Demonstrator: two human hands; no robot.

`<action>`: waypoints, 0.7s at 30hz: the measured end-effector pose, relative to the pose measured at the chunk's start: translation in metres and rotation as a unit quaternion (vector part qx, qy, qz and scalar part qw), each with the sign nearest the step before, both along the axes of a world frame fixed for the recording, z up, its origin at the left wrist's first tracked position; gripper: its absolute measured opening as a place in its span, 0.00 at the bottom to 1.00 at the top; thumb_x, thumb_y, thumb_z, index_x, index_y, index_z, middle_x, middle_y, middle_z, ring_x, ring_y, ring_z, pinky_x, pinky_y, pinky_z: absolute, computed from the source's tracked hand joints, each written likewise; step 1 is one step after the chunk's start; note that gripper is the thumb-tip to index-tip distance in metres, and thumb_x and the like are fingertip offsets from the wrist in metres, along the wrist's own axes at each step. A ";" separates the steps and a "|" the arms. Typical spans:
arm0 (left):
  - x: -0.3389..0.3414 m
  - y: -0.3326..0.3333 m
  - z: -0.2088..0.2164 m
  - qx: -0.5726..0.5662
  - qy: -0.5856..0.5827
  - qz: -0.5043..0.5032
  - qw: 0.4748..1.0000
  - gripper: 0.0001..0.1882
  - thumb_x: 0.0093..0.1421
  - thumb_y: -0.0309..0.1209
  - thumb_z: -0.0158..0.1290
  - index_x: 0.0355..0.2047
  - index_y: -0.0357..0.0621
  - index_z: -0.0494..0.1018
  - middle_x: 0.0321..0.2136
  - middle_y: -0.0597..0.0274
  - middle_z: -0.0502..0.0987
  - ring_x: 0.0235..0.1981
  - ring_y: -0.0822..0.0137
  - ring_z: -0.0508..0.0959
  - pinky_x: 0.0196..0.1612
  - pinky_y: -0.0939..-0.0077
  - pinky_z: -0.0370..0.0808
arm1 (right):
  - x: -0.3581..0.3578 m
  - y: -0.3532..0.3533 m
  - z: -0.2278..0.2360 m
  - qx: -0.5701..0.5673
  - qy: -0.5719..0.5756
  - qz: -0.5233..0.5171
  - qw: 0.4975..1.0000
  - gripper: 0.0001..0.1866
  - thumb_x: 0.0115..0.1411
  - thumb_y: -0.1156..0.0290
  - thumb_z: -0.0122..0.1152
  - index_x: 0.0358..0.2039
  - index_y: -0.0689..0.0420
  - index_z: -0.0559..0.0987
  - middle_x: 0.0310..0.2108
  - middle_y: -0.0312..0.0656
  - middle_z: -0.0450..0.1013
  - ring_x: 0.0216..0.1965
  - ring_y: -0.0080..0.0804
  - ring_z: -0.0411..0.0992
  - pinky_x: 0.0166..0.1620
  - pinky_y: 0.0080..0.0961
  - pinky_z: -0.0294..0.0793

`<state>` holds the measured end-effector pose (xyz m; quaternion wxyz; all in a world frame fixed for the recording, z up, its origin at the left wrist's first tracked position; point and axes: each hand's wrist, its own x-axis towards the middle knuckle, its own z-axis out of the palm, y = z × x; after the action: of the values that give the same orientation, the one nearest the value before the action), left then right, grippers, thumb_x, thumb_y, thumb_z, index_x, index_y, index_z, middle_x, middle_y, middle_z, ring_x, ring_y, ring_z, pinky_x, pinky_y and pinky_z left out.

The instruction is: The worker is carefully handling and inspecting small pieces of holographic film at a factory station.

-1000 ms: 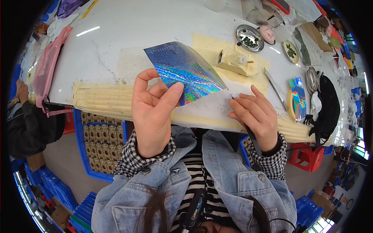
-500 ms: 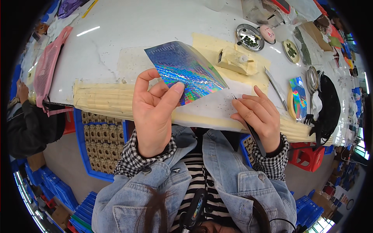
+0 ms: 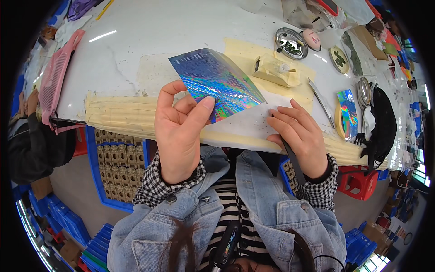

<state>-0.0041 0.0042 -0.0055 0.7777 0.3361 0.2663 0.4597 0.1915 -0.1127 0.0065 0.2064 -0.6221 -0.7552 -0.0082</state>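
Observation:
A shiny blue holographic sheet with rows of small dots is pinched at its near edge by the thumb and fingers of my left hand. It is held tilted above the table's front edge. To its right, my right hand is closed around black tweezers, their back end sticking out below the palm. Their tips are hidden by my fingers. Beneath that hand lies a white paper with tiny dark specks on it. A tape-wrapped block with a small white-capped piece stands beyond.
A round metal dish with dark green bits sits farther back, beside a pink round item. At right are a metal blade-like tool, a tape roll and a black bag. A pink basket stands left, near another person's hand.
My right hand has shifted slightly, its fingers curling and turning with the tweezers, whose tips no longer show. The left hand and the sheet have stayed almost still.

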 end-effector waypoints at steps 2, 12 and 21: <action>-0.001 0.000 0.000 0.000 0.000 0.001 1.000 0.20 0.58 0.16 0.51 0.48 0.38 0.58 0.36 0.52 0.78 0.36 0.70 0.78 0.39 0.78 0.76 | 0.001 0.000 -0.002 0.000 0.021 -0.007 1.000 0.17 0.48 0.66 0.66 0.38 0.59 0.77 0.35 0.42 0.76 0.43 0.38 0.73 0.54 0.42 0.70; 0.000 -0.001 -0.001 0.003 0.014 -0.004 1.000 0.19 0.58 0.17 0.52 0.48 0.38 0.60 0.35 0.54 0.78 0.35 0.71 0.78 0.38 0.79 0.76 | 0.008 -0.008 -0.001 0.079 0.100 -0.035 0.991 0.19 0.45 0.66 0.69 0.37 0.60 0.79 0.32 0.42 0.76 0.39 0.40 0.74 0.51 0.43 0.72; 0.005 -0.002 0.000 0.006 0.009 -0.029 1.000 0.12 0.57 0.17 0.52 0.41 0.36 0.66 0.34 0.55 0.78 0.33 0.73 0.79 0.36 0.82 0.76 | -0.024 0.014 0.026 0.168 0.144 0.086 0.971 0.20 0.46 0.61 0.68 0.38 0.58 0.80 0.35 0.42 0.76 0.37 0.36 0.76 0.45 0.37 0.77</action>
<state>0.0006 0.0017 -0.0057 0.7861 0.3528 0.2607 0.4355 0.1676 -0.0984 0.0325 0.4142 -0.5058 -0.7562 -0.0270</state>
